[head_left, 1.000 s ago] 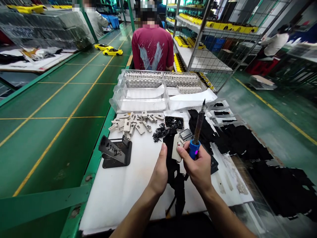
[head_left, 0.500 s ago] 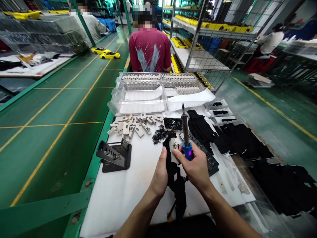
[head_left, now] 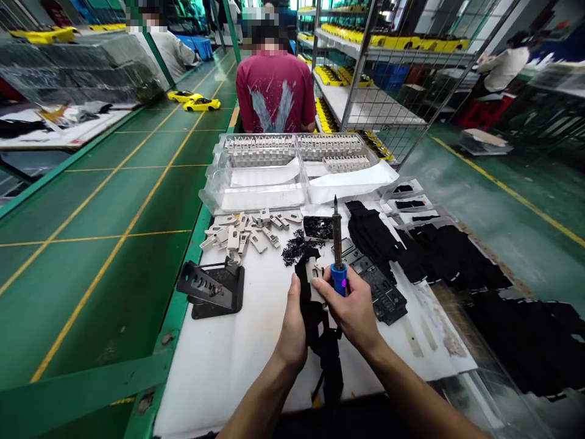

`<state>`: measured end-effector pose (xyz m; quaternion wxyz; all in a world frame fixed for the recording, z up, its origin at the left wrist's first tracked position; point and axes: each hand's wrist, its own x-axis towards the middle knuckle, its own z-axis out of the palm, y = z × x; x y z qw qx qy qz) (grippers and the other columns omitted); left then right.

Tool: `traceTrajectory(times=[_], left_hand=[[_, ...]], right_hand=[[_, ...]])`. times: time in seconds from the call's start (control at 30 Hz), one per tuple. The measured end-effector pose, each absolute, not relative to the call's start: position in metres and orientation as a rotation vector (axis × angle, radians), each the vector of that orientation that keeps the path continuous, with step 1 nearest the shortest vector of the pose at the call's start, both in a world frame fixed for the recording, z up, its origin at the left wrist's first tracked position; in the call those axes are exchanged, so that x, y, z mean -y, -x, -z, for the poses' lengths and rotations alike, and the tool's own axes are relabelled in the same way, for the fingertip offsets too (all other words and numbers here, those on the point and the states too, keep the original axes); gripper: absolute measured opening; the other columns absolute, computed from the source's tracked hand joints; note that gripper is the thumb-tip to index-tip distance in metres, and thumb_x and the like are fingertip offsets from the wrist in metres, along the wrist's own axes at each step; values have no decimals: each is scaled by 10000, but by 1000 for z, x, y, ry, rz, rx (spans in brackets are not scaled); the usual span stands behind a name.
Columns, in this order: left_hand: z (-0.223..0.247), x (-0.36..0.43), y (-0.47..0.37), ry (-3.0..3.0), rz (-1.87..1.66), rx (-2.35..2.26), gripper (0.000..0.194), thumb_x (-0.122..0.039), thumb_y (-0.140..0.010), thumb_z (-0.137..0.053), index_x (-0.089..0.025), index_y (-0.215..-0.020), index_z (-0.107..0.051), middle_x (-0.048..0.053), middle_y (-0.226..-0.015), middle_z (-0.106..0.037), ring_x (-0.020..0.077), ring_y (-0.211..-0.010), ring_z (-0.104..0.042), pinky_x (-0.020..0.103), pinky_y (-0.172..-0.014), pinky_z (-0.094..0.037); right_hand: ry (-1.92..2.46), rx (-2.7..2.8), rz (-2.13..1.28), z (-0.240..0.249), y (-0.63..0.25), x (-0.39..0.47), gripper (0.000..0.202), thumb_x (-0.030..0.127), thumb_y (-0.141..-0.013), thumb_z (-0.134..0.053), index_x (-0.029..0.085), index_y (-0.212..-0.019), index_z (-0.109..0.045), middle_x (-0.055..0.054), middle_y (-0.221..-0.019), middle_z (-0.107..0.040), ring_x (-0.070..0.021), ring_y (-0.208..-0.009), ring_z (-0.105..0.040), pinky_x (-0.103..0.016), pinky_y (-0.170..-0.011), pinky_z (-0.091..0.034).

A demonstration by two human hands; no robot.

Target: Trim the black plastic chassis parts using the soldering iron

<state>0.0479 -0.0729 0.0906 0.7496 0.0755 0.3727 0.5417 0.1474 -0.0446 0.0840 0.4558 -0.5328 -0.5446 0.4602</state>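
Observation:
My right hand (head_left: 354, 302) is closed around the blue handle of a soldering iron (head_left: 337, 244), whose dark tip points up. Its thumb presses on a small beige plastic part (head_left: 314, 281), which lies against a black fabric strap (head_left: 326, 347). My left hand (head_left: 291, 323) grips the strap from the left side, thumb up; its other fingers are mostly hidden behind the strap. The strap hangs down toward the table's front edge. Beyond the hands are a pile of loose beige parts (head_left: 242, 231) and a heap of small black pieces (head_left: 296, 249).
A black metal iron stand (head_left: 219, 289) is at the left of the white table. Clear trays (head_left: 301, 171) of beige parts stand at the back, black fabric pieces (head_left: 375, 235) and a dark moulded plate (head_left: 384, 292) at the right. A person in a red shirt (head_left: 276, 91) sits beyond.
Both hands, with the strap, beige part and iron, have shifted slightly left. The view has moved a little, and more of the dark plate shows beside my right hand.

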Motion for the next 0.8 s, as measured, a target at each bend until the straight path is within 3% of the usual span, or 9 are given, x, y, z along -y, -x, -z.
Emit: traceTrajectory(times=[0.1, 0.2, 0.37, 0.53, 0.67, 0.8], left_hand=[[-92, 74, -40, -130, -1140, -717, 652, -601, -924, -389, -139, -1354, -552, 123, -1211, -680, 303, -1162, -598, 408, -1028, -426], [-90, 74, -31, -136, -1099, -681, 551, -510, -950, -419, -154, -1350, -549, 120, -1196, -683, 275, -1076, -640, 386, -944, -482], [-78, 76, -27, -250, -1253, -806, 389, -302, -899, -601, -175, -1267, -602, 88, -1124, -706, 217, -980, -654, 316, -844, -501], [-73, 77, -32, -326, -1225, -761, 304, -325, -860, -648, -121, -1081, -696, 112, -1043, -718, 232, -942, -651, 320, -807, -499], [-75, 77, -34, -283, -1225, -749, 317, -338, -862, -651, -115, -1082, -696, 119, -992, -725, 232, -916, -664, 325, -792, -509], [-79, 78, -37, -279, -1328, -863, 318, -334, -859, -661, -95, -1066, -697, 118, -950, -730, 220, -892, -674, 297, -762, -518]], right_hand=[[1301, 1214, -1303, -83, -146, 44, 279, 407, -781, -715, 203, -771, -525, 72, -603, -431, -85, -522, -400, -203, -466, -433], [1254, 1102, -1448, -85, -147, 43, 310, 420, -753, -740, 207, -776, -517, 75, -590, -435, -86, -493, -422, -197, -403, -435], [1196, 1010, -1480, -90, -148, 45, 319, 397, -721, -777, 187, -767, -541, 78, -537, -502, -34, -355, -372, -164, -328, -321], [1198, 956, -1527, -92, -151, 49, 319, 425, -719, -769, 168, -773, -588, 64, -508, -524, -24, -310, -347, -169, -301, -243], [1267, 1029, -1405, -86, -160, 53, 322, 464, -756, -725, 165, -838, -640, 58, -531, -532, -37, -329, -342, -191, -312, -265], [1346, 1167, -1194, -84, -167, 62, 345, 467, -737, -736, 173, -901, -661, 34, -621, -565, -74, -422, -422, -212, -388, -372]])
